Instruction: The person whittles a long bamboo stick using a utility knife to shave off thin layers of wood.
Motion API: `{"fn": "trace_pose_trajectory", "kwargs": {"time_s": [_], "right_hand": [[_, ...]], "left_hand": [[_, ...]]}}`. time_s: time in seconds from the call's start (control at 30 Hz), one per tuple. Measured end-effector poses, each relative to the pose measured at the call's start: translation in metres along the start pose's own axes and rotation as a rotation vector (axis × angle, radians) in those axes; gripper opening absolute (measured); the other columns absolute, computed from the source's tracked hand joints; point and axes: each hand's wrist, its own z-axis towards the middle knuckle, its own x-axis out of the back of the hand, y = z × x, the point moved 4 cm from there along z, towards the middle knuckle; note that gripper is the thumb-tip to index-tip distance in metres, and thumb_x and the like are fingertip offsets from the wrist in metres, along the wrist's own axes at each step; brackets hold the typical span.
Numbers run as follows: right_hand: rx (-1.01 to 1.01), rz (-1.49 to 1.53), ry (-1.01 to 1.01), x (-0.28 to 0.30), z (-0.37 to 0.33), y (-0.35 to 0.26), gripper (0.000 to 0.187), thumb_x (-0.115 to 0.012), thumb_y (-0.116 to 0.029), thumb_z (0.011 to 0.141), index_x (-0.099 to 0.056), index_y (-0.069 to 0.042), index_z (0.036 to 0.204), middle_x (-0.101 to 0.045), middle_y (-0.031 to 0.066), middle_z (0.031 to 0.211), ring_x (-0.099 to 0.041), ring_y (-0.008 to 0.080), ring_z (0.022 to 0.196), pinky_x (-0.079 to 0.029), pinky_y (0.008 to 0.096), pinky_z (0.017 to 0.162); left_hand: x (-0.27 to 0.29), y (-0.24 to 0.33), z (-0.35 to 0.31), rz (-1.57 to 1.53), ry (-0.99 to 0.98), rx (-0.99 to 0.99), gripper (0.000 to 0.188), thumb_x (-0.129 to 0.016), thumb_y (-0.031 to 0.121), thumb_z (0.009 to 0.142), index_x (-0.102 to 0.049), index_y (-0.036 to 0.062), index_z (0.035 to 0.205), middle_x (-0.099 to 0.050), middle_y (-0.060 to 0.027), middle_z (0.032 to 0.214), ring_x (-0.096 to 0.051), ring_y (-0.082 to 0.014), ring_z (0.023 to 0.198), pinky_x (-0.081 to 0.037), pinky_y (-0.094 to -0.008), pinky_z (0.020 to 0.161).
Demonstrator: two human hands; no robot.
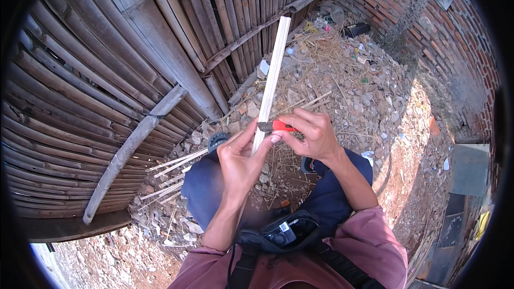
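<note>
My left hand [240,152] is closed round the lower part of a long pale bamboo strip [275,67], which slants up and away in front of me. In my right hand [313,135] is a red-handled knife [282,125], gripped with the fingers wrapped over its handle. The knife's dark blade lies across the strip, touching it just above my left thumb. Both thumbs are close together near the blade. The strip's lower end is partly hidden behind my left hand and wrist.
A bamboo slat wall [134,32] rises on the left, with a brick wall [466,37] at the right. Rubble and straw [353,91] cover the ground. Several cut strips [171,174] lie beside my left knee. An open black pouch [286,233] sits at my waist.
</note>
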Motion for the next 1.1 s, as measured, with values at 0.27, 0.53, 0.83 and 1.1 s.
{"fn": "trace_pose_trajectory", "kwargs": {"time_s": [0.27, 0.53, 0.83, 1.1], "right_hand": [[-0.009, -0.032, 0.014, 0.001, 0.001, -0.002, 0.027, -0.087, -0.023, 0.086, -0.080, -0.008, 0.108, -0.070, 0.0043, 0.084, -0.072, 0.0235, 0.066, -0.055, 0.0359, 0.057], [-0.052, -0.044, 0.024, 0.000, 0.003, -0.003, 0.027, -0.087, -0.024, 0.087, -0.080, -0.009, 0.107, -0.074, 0.0051, 0.088, -0.075, 0.0248, 0.069, -0.057, 0.0368, 0.058], [-0.044, -0.053, 0.054, -0.003, 0.005, -0.002, 0.026, -0.088, -0.023, 0.087, -0.081, -0.009, 0.108, -0.073, 0.0055, 0.087, -0.074, 0.0254, 0.068, -0.056, 0.0375, 0.058], [-0.032, -0.074, 0.059, -0.001, 0.009, -0.004, 0.025, -0.087, -0.023, 0.086, -0.082, -0.009, 0.107, -0.072, 0.0055, 0.085, -0.073, 0.0256, 0.066, -0.055, 0.0376, 0.056]], "left_hand": [[0.001, 0.000, 0.000, 0.027, 0.001, 0.045, 0.048, -0.089, 0.003, 0.092, -0.073, -0.0054, 0.136, -0.080, -0.0053, 0.104, -0.068, -0.0036, 0.084, -0.053, -0.0196, 0.067], [0.001, -0.001, 0.001, 0.097, 0.014, 0.009, 0.045, -0.088, 0.004, 0.093, -0.073, -0.0069, 0.134, -0.080, -0.0078, 0.108, -0.071, -0.0073, 0.091, -0.059, -0.0235, 0.077], [0.002, 0.003, 0.002, 0.172, 0.062, -0.043, 0.048, -0.089, 0.008, 0.092, -0.074, -0.0034, 0.136, -0.079, -0.0080, 0.094, -0.066, -0.0057, 0.084, -0.057, -0.0255, 0.073], [0.003, 0.010, 0.002, 0.210, 0.057, -0.002, 0.049, -0.090, 0.012, 0.092, -0.073, -0.0043, 0.135, -0.078, -0.0086, 0.090, -0.065, -0.0054, 0.080, -0.056, -0.0265, 0.070]]}}
